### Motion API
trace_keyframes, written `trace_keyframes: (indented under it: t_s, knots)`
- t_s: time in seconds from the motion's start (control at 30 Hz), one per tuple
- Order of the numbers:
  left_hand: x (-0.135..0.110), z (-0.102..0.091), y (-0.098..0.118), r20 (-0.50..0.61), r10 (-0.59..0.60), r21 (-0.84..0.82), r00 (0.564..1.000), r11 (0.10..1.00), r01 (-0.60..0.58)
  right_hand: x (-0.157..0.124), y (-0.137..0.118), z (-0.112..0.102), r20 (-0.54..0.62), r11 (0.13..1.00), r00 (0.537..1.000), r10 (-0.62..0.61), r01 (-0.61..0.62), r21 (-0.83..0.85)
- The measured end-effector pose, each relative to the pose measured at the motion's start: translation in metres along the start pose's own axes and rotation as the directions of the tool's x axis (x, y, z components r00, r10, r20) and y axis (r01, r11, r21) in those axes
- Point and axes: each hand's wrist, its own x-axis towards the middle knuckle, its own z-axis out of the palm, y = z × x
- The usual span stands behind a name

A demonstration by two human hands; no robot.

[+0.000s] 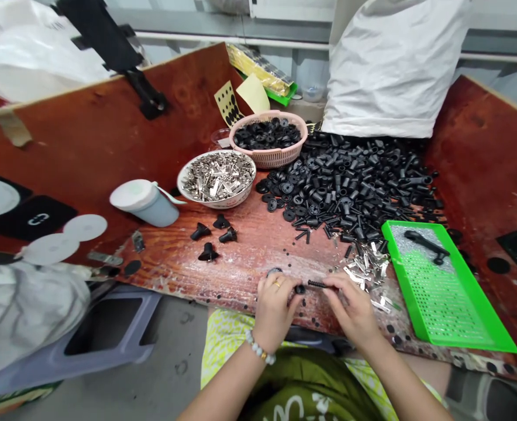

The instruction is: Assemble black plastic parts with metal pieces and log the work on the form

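My left hand [276,301], with a ring and a bead bracelet, is closed around a small black plastic part [300,289], mostly hidden by the fingers. Between the fingertips of my right hand [350,303] is a thin black coil spring [315,283], its free end pointing left at the part, with a small gap between them. Both hands are over the table's front edge. Several black assembled pieces [207,252] stand to the left. Flat metal clips [368,266] lie scattered just beyond my right hand.
A large heap of black plastic parts [350,175] covers the back right. Behind are a metal-clip bowl [217,203] and a pink basket [269,158]. A lidded cup [148,204] stands left; a green tray [454,292] holding a black handle-like piece lies right. Wooden walls [109,134] border the table.
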Motion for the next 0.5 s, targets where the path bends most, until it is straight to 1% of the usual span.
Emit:
trace_keyframes:
  t_s: [0.07, 0.2, 0.27, 0.4, 0.5]
  knots:
    - [-0.001, 0.000, 0.001, 0.009, -0.008, 0.020, 1.000, 1.000, 0.007, 0.001, -0.002, -0.001, 0.038, 1.000, 0.999, -0.023, 0.023, 0.003]
    - [0.000, 0.000, 0.001, 0.013, -0.019, 0.047, 1.000, 0.999, 0.019, 0.004, -0.006, 0.002, 0.122, 0.992, 0.985, -0.121, 0.124, -0.013]
    - [0.000, 0.000, 0.001, 0.011, -0.017, 0.043, 1.000, 0.999, 0.016, 0.007, -0.007, 0.004, 0.121, 0.987, 0.981, -0.149, 0.155, -0.040]
    - [0.000, 0.000, 0.001, 0.002, -0.007, 0.026, 1.000, 1.000, 0.007, 0.011, -0.011, 0.005, 0.096, 0.981, 0.981, -0.171, 0.178, -0.076]
    - [0.000, 0.000, 0.001, 0.001, -0.003, 0.019, 1.000, 1.000, 0.003, 0.010, -0.011, 0.006, 0.145, 0.975, 0.970, -0.193, 0.207, -0.085]
